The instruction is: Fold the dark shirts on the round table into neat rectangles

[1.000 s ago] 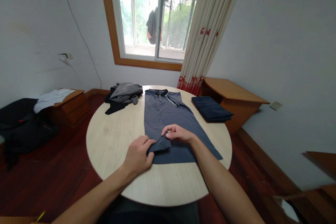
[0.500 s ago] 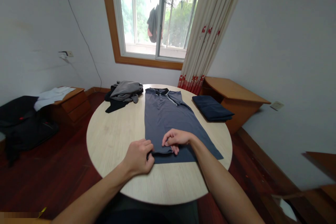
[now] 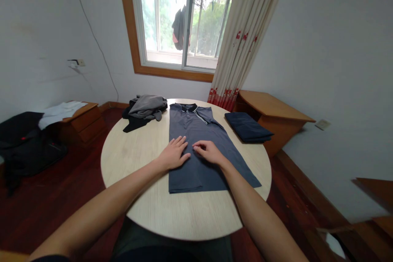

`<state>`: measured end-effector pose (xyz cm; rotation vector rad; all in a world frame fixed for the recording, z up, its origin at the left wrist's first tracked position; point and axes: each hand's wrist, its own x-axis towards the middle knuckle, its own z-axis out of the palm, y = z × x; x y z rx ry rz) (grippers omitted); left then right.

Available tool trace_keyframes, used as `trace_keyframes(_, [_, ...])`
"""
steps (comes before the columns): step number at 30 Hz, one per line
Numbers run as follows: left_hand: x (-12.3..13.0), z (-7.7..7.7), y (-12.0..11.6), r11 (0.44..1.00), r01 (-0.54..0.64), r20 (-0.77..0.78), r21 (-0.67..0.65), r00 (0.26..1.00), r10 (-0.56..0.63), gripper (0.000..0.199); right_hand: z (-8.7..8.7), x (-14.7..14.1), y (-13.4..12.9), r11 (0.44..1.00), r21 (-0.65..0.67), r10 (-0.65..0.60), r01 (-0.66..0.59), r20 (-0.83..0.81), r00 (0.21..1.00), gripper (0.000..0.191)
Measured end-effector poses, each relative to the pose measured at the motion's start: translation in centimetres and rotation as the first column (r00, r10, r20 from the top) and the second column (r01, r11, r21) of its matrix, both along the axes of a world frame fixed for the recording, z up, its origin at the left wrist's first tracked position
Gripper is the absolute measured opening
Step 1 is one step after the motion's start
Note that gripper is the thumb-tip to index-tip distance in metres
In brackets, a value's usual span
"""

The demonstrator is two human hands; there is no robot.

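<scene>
A dark grey polo shirt point(image 3: 211, 176) lies on the round table, its black, white-edged collar towards the window. Its left side is folded inward, leaving a straight left edge, and the folded layer ends partway along the hem. My left hand point(image 3: 174, 153) rests flat on the shirt's left half, fingers spread, with nothing in it. Just to its right, my right hand point(image 3: 210, 152) is over the middle of the shirt. Its fingers are loosely bent and hold no cloth that I can see.
On the round table point(image 3: 132, 159), a rumpled grey and black clothing pile point(image 3: 147, 107) sits at the back left. A folded dark navy garment point(image 3: 248, 127) lies near the right edge. Beyond stand a wooden desk point(image 3: 273, 106), a curtain point(image 3: 242, 37) and a window.
Both hands have let go of the shirt's near hem and moved up the cloth, away from me. My left hand has opened flat. The lifted hem now lies down.
</scene>
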<state>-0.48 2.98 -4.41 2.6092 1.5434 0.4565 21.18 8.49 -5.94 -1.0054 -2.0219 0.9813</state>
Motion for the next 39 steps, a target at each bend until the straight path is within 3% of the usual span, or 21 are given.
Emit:
trace_keyframes(4, [-0.5,-1.8,1.4,0.994,0.048,-0.077,-0.102,0.995,-0.056,0.068,-0.1,0.3,0.2,0.999,0.040,-0.031,0.029,0.049,0.998,0.031])
trace_keyframes(9, [-2.0,-1.9,1.1,0.989,0.074,-0.101,-0.130,0.991,-0.087,0.069,0.8,1.6,0.5,0.971,0.145,-0.212,0.190,0.156,0.965,0.026])
trace_keyframes(11, [-3.2,-1.4,1.4,0.984,0.087,-0.107,-0.156,0.989,-0.105,0.069,1.3,3.3,0.7,0.932,0.171,-0.352,0.318,0.228,0.908,0.025])
trace_keyframes(14, [-5.1,-0.1,2.5,0.967,0.121,-0.103,-0.225,0.984,-0.147,0.067,1.5,6.6,0.9,0.836,0.203,-0.546,0.510,0.405,0.734,0.030])
trace_keyframes(17, [-5.3,1.5,4.0,0.965,0.135,-0.091,-0.225,0.983,-0.159,0.054,1.3,9.1,0.7,0.766,0.210,-0.604,0.607,0.559,0.568,0.046])
trace_keyframes(21, [-2.0,2.5,4.5,0.993,0.061,-0.119,-0.103,0.990,-0.073,0.044,1.4,9.5,0.3,0.757,0.160,-0.586,0.634,0.596,0.549,0.065])
trace_keyframes(23, [0.1,2.5,3.9,0.994,0.076,-0.095,-0.082,0.992,-0.083,0.037,1.9,9.2,0.1,0.756,0.103,-0.564,0.646,0.604,0.563,0.067])
trace_keyframes(26, [2.5,2.3,2.6,0.989,0.123,-0.039,-0.087,0.991,-0.126,0.033,2.8,9.0,-0.4,0.756,-0.044,-0.485,0.653,0.632,0.604,0.045])
trace_keyframes(28, [3.3,2.2,1.8,0.985,0.149,0.006,-0.087,0.989,-0.149,0.032,3.6,9.0,-0.9,0.747,-0.178,-0.420,0.641,0.621,0.662,0.030])
trace_keyframes(30, [3.8,2.1,1.2,0.982,0.173,0.067,-0.077,0.983,-0.168,0.031,4.4,8.7,-1.5,0.747,-0.283,-0.387,0.602,0.551,0.739,0.028])
trace_keyframes(33, [4.1,2.1,0.5,0.977,0.206,0.162,-0.051,0.967,-0.195,0.034,5.6,7.3,-2.6,0.818,-0.370,-0.309,0.440,0.363,0.879,0.042])
trace_keyframes(35, [4.1,1.9,0.3,0.973,0.225,0.203,-0.047,0.956,-0.211,0.042,6.3,6.2,-3.2,0.856,-0.453,-0.137,0.248,0.265,0.955,0.048])
trace_keyframes(37, [4.2,1.5,0.2,0.964,0.260,0.210,-0.051,0.947,-0.244,0.053,6.9,5.5,-3.2,0.807,-0.588,0.107,0.048,0.227,0.968,0.048])
trace_keyframes(39, [4.2,1.1,0.4,0.946,0.318,0.177,-0.055,0.936,-0.304,0.059,7.2,5.5,-2.3,0.708,-0.706,0.285,-0.036,0.239,0.928,0.042])
